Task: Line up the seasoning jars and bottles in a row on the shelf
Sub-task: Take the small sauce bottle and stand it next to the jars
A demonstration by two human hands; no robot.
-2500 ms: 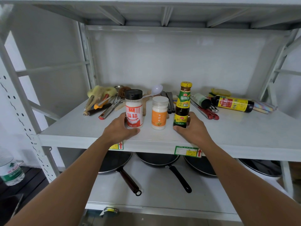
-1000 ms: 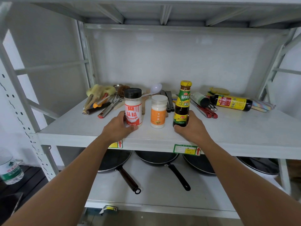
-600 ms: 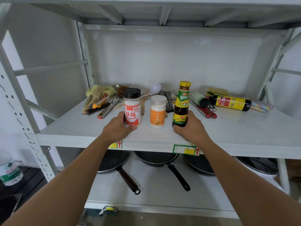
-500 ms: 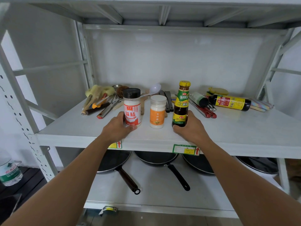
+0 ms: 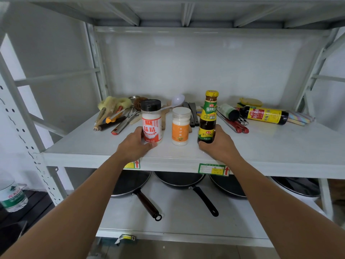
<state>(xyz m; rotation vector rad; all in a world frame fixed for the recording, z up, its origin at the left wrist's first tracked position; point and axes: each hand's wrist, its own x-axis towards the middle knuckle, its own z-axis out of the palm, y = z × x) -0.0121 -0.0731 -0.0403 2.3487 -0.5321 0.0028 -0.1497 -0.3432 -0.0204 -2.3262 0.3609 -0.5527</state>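
Setting: a white metal rack against a pale wall, seen from head height looking forward and down.
Shelf: the white shelf (image 5: 270, 146) at the middle of the rack is a flat, slightly scuffed board, with printed stickers bearing red arrows on its front edge.
Row at the front: three containers stand upright side by side near the front edge, with small gaps between them.
Left of the row: a seasoning jar (image 5: 151, 122) with a black cap, red and white label and white powder inside.
Centre of the row: a small jar (image 5: 180, 126) with a white lid and orange label, touched by neither hand.
Right of the row: a dark sauce bottle (image 5: 208, 118) with a yellow cap and green and yellow label.
Left hand: the left hand (image 5: 134, 147) has its grip clamped around the base of the seasoning jar.
Right hand: the right hand (image 5: 220, 146) has its grip clamped around the base of the sauce bottle.
Back of the shelf: a second dark bottle (image 5: 265, 115) with a yellow label lies on its side at the right rear, apart from the row.
Clutter: kitchen utensils (image 5: 119, 116) lie heaped at the left rear, and a white spoon (image 5: 177, 100) rests behind the jars.
Below: dark frying pans (image 5: 179, 181) sit on the lower shelf, handles pointing forward.
Room: a plastic water bottle (image 5: 12, 197) stands low at the far left, outside the rack.
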